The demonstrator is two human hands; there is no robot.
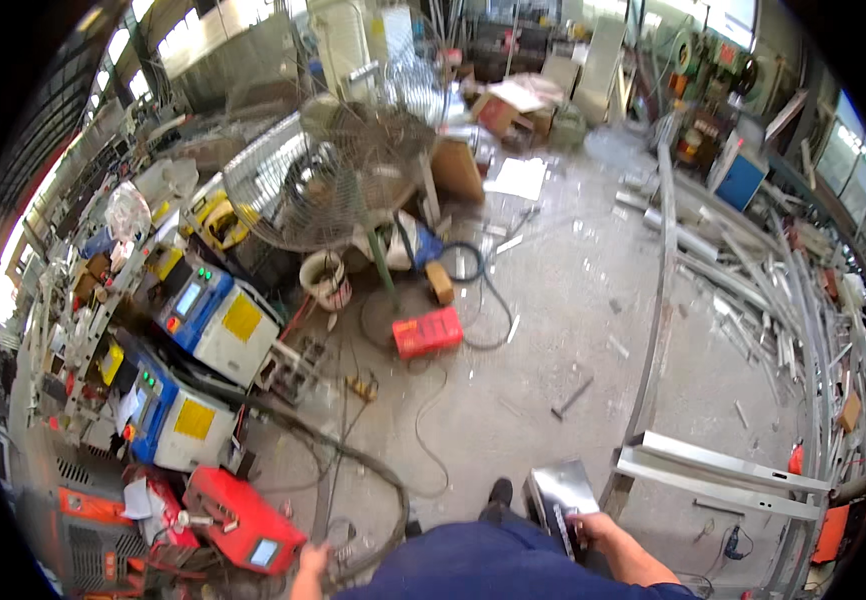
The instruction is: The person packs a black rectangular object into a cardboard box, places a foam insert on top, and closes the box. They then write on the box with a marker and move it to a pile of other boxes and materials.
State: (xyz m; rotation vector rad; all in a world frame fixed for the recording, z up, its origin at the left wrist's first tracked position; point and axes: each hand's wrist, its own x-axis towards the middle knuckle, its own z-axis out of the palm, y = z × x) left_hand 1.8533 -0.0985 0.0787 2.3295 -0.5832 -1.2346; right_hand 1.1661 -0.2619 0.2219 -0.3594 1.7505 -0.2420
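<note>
At the lower right of centre is a shiny, box-shaped sheet-metal piece (565, 486) with a dark side. My right hand (593, 529) grips its near right edge, fingers curled against the metal. My left hand (315, 560) hangs low beside a red machine (245, 522) with a small screen. Motion smears its fingers, and I make out nothing in it.
Blue-and-white control boxes (191, 430) stand at the left. A thick hose (378, 465) and cables cross the floor. Ahead are a red case (427, 332), a bucket (326, 281) and a large caged fan (328, 175). Metal channels (718, 480) and a drill (736, 543) lie right.
</note>
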